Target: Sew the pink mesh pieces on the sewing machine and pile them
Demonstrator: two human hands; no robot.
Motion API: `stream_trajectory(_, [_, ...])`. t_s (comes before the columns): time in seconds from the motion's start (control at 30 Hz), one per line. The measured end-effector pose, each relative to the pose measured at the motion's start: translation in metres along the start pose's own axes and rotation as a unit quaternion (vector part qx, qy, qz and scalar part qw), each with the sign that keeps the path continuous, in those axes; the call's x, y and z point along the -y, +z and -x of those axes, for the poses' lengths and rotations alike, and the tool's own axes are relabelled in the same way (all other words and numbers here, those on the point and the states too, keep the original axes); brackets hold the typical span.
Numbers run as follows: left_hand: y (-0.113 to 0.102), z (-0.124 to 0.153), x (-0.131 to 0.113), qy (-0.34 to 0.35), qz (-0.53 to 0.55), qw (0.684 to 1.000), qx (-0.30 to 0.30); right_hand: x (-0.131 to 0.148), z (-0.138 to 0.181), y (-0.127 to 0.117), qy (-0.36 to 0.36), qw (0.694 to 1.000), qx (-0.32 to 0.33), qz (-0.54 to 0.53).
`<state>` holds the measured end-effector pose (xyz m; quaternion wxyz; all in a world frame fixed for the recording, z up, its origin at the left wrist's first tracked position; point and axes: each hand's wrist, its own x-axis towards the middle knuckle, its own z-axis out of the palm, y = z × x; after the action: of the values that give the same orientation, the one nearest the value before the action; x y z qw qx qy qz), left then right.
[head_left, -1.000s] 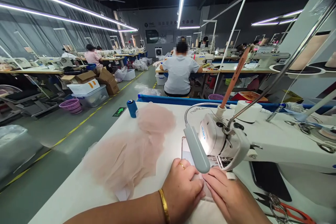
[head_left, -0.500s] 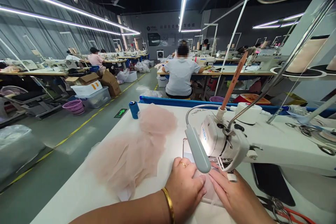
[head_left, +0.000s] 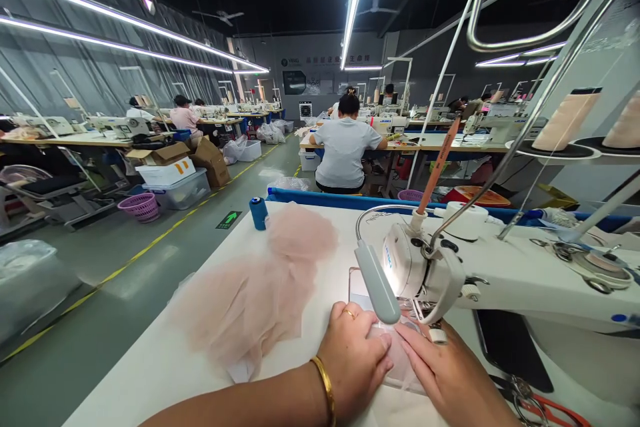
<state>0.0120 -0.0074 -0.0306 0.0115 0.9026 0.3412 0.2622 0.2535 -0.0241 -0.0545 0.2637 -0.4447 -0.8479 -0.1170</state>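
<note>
A piece of sheer pale pink fabric lies under the needle area of a white sewing machine. My left hand, with a ring and a gold bangle, is closed over the fabric's left side, fingers curled and thumb against it. My right hand lies on the right side, thumb and fingers stretched out and pressing the cloth down; its fingertips are partly hidden by the machine head. A grey lamp hangs just above the hands and hides the needle. More pink sheer fabric is heaped on the left.
A blue thread cone stands at the table's far left corner. Right of my hands are a black phone and red-handled scissors. Thread cones sit on a stand. A co-worker sits ahead, back turned.
The view has tilted up slightly, so the surroundings sit a little lower. Both hands keep nearly the same place on the fabric.
</note>
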Motion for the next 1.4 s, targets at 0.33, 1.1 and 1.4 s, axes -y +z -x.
stream_trajectory(0.33, [0.004, -0.007, 0.018, -0.043, 0.085, 0.993, 0.072, 0.016, -0.002, -0.025, 0.019, 0.958, 0.156, -0.24])
stream_trajectory(1.1, [0.002, -0.03, 0.017, -0.05, 0.094, 0.994, 0.04, 0.021, -0.012, -0.025, 0.319, 0.814, 0.06, -0.482])
stream_trajectory(1.4, [0.005, -0.016, 0.024, 0.048, 0.052, 0.995, 0.07, 0.019, -0.005, -0.033, 0.191, 0.907, 0.116, -0.358])
